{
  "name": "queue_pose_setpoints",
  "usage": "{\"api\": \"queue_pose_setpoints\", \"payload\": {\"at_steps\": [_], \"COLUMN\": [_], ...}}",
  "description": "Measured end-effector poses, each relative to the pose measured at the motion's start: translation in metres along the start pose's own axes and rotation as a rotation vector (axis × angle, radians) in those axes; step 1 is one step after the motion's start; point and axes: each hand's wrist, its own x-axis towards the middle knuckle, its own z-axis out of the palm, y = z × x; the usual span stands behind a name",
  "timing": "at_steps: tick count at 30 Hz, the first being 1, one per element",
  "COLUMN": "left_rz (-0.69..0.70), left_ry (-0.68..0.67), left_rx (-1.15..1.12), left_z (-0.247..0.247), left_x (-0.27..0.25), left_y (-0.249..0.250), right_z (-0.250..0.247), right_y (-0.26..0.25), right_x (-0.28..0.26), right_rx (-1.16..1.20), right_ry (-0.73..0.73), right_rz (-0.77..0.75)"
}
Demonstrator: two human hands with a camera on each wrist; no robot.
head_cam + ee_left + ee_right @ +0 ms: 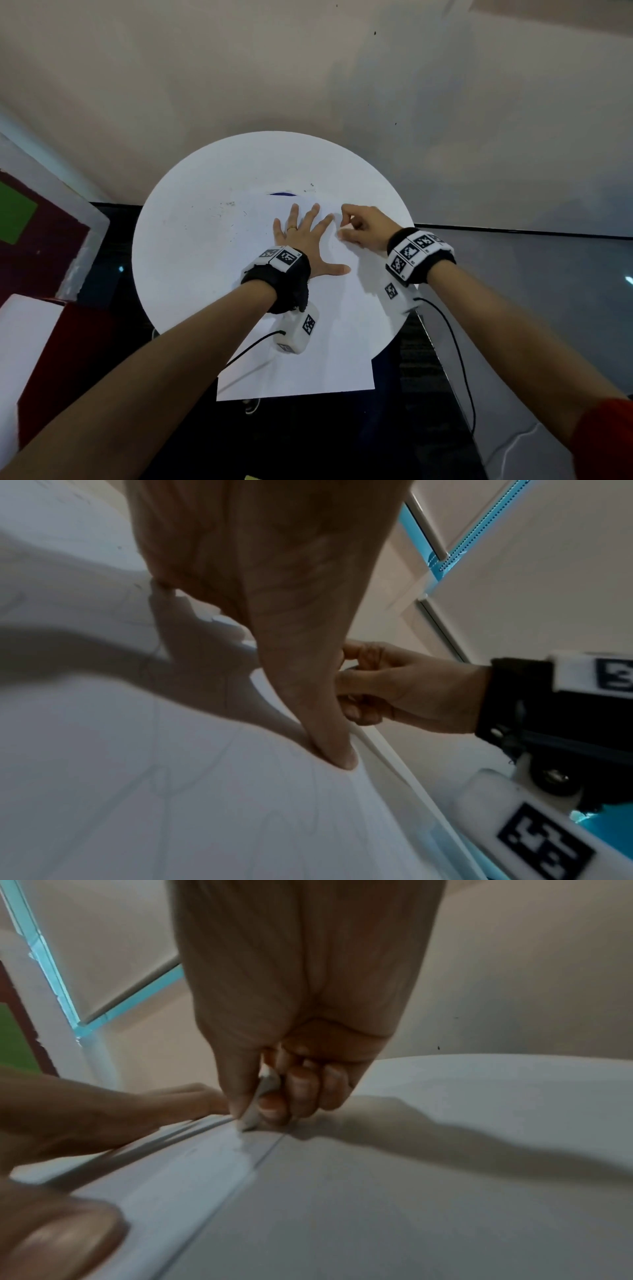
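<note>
A white sheet of paper lies on a round white table, and its near edge hangs over the table's front rim. My left hand lies flat on the sheet with fingers spread, thumb pressing down. My right hand is just right of those fingers. Its thumb and curled fingers pinch a raised white edge of the paper, seen close up in the right wrist view. A line runs across the sheet below that pinch; fold or edge, I cannot tell.
A small dark blue shape peeks out beyond the sheet's far edge. A red and green panel and a white block stand at the left. The wall rises behind the table. Black cables hang from both wrists.
</note>
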Motion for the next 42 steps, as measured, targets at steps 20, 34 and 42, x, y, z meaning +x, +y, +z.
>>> {"api": "queue_pose_setpoints", "payload": {"at_steps": [20, 34, 42], "left_rz": [-0.009, -0.018, -0.023], "left_ry": [-0.061, -0.105, -0.109], "left_rx": [0.014, 0.062, 0.079], "left_z": [-0.005, -0.01, -0.01], "left_x": [0.0, 0.003, 0.002], "left_y": [0.002, 0.005, 0.006], "right_z": [0.004, -0.001, 0.01], "right_y": [0.011, 0.014, 0.01], "right_x": [-0.013, -0.027, -0.031], "right_rx": [-0.023, 0.019, -0.027], "right_ry": [0.078, -0.107, -0.084], "right_rz": [0.034, 0.072, 0.038]}}
